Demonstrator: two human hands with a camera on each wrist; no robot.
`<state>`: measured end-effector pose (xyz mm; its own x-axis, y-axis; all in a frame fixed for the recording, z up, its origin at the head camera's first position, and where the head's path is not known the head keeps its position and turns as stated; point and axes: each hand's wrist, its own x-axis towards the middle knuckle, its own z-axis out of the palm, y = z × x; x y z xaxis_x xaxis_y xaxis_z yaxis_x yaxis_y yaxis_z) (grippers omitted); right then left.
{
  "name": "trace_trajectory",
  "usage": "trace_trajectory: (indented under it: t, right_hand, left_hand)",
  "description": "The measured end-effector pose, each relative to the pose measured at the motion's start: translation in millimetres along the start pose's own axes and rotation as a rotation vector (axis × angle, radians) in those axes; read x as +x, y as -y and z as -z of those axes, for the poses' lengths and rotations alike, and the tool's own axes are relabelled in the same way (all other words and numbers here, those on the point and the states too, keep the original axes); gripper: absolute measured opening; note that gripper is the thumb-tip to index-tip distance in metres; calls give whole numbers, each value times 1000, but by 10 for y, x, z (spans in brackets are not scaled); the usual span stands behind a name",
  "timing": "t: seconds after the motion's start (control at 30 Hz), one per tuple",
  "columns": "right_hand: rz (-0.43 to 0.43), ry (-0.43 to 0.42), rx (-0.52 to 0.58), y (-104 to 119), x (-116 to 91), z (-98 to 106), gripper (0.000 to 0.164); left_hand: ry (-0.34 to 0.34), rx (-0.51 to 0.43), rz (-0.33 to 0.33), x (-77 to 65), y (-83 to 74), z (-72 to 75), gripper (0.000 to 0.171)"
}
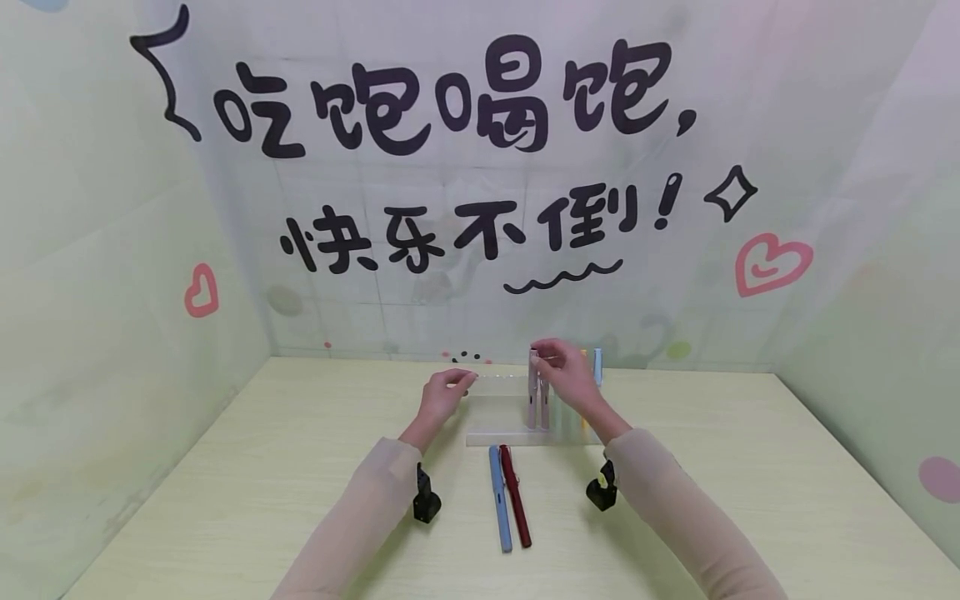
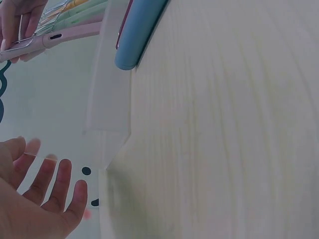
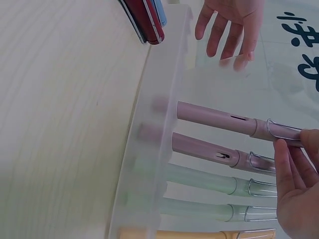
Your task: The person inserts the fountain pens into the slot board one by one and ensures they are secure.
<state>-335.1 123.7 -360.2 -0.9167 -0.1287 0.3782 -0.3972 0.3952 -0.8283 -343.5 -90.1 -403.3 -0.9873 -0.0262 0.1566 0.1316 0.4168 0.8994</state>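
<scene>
A clear pen stand (image 1: 498, 437) with an upright back panel stands at the far side of the table. My left hand (image 1: 444, 396) pinches the panel's upper left corner between thumb and index finger, the other fingers spread. With thumb and fingertips my right hand (image 1: 567, 372) holds a mauve pen (image 3: 214, 118) by its capped upper end; its lower end is in the stand's base. Beside it stand a second mauve pen (image 3: 202, 148), pale green pens (image 3: 199, 179) and an orange pen (image 3: 192, 234). A light blue pen (image 1: 597, 367) is farther right, partly behind my hand.
In front of the stand, a blue pen (image 1: 500, 500) and a dark red pen (image 1: 516, 497) lie side by side on the pale wooden table (image 1: 300, 467). A printed cloth backdrop (image 1: 420, 325) rises right behind the stand. Small black cameras sit at both wrists.
</scene>
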Motion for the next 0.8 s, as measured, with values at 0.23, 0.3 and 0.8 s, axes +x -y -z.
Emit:
trace_trajectory:
  t: [0.23, 0.3, 0.8]
  right_hand:
    - [14, 8, -36, -13, -1, -22, 24]
    - [20, 7, -60, -16, -4, -25, 23]
    - [-2, -37, -148, -91, 62, -22, 23]
  left_hand:
    - [-5, -3, -1, -2, -2, -2, 28]
    - [-6, -3, 1, -1, -1, -2, 28]
    - [-11, 6, -2, -5, -5, 2, 29]
